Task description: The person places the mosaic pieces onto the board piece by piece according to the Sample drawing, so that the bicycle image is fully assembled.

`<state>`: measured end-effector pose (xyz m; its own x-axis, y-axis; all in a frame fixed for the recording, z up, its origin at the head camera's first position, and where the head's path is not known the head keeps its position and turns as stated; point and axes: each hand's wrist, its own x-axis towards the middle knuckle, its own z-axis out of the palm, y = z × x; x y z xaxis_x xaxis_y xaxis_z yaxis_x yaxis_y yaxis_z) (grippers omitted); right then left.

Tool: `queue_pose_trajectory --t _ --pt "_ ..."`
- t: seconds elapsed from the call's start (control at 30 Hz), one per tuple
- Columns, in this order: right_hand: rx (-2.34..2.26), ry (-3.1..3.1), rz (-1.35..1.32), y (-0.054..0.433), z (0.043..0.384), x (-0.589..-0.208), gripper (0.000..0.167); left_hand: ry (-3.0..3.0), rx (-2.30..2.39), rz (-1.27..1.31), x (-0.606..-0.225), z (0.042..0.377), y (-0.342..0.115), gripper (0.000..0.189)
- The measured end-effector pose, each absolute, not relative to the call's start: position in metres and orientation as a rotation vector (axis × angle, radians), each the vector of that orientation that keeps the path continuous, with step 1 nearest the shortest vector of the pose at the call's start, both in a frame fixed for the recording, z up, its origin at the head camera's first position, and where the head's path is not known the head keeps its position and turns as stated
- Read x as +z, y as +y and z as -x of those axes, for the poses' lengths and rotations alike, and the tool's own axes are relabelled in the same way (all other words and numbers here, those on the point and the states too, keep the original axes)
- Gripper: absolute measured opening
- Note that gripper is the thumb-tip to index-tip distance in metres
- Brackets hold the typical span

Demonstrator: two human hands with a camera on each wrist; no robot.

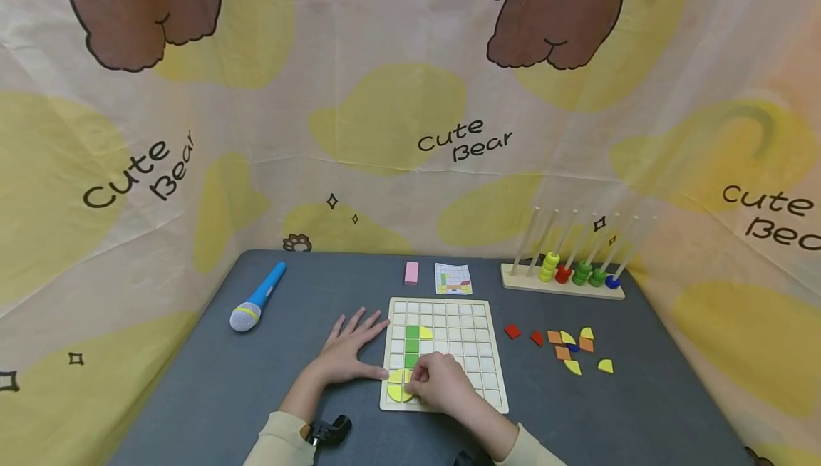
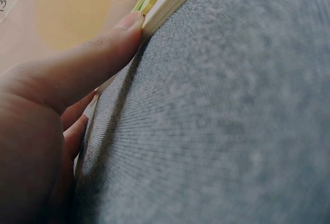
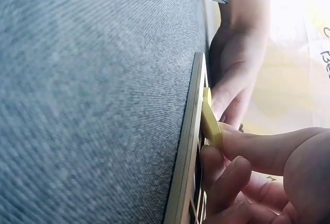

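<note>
A wooden grid board (image 1: 452,352) lies on the table. My right hand (image 1: 442,384) is over its near left part, with thumb and fingers pinching a yellow quarter-circle tile (image 3: 212,123), tilted just above the board's surface. Beside those fingers, yellow quarter tiles (image 1: 395,392) sit in the corner cells. Three green square tiles (image 1: 412,346) run in a column above them, with another yellow quarter tile (image 1: 426,333) to the right of the top one. Spread on the table left of the board, my left hand (image 1: 343,355) touches the board's edge with its thumb (image 2: 111,46).
Loose red, orange, blue and yellow tiles (image 1: 571,352) lie right of the board. Behind it are a pattern card (image 1: 453,279) and a pink block (image 1: 411,273). A bead abacus (image 1: 563,282) stands at the back right. A blue toy microphone (image 1: 259,297) lies at the left.
</note>
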<state>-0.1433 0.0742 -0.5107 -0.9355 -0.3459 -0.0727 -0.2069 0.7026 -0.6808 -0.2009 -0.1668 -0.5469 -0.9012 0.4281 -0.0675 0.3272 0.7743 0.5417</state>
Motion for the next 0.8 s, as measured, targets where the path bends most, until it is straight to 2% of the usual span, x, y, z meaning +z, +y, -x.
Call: queue_pose_trajectory --t 0.37,0.8 --pt "-1.052 2.705 0.446 0.075 0.144 -0.514 0.025 2.776 0.802 -0.597 -0.548 0.201 -0.168 0.103" --pt "-1.089 2.773 0.405 0.101 0.152 -0.497 0.016 2.776 0.805 -0.596 -0.549 0.201 -0.167 0.103"
